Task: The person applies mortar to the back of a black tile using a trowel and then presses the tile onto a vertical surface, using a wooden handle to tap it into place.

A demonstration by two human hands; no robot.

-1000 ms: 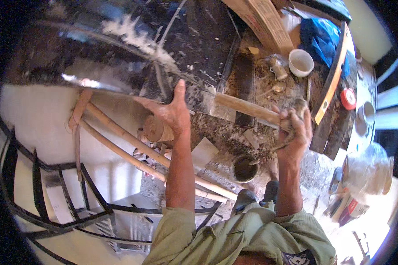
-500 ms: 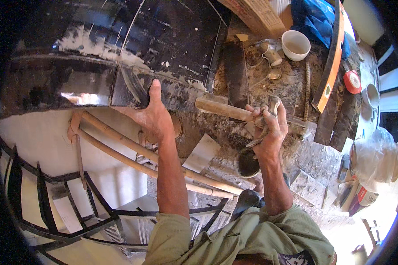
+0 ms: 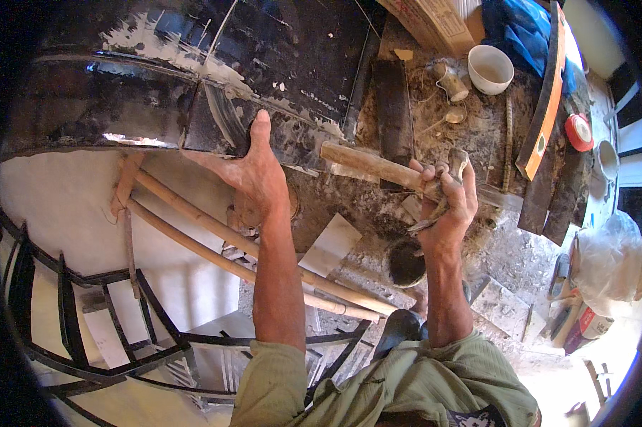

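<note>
A narrow black tile runs along the front edge of the black tiled counter, streaked with grey cement. My left hand lies against it, thumb stretched over the top and the fingers extended along the front edge; part of the fingers is hidden. My right hand is closed round the metal head of a hammer. The wooden hammer handle points left, its butt at the right part of the tile strip. Whether the butt touches the tile, I cannot tell.
A white bowl, a metal cup and an orange level lie at the far right. Bamboo poles slope under the counter. A black metal railing stands lower left. A dark bucket is below my right hand.
The whole view has shifted slightly, with the counter appearing higher and the right-hand things farther right. Both hands keep nearly the same places; the hammer stays in my right hand.
</note>
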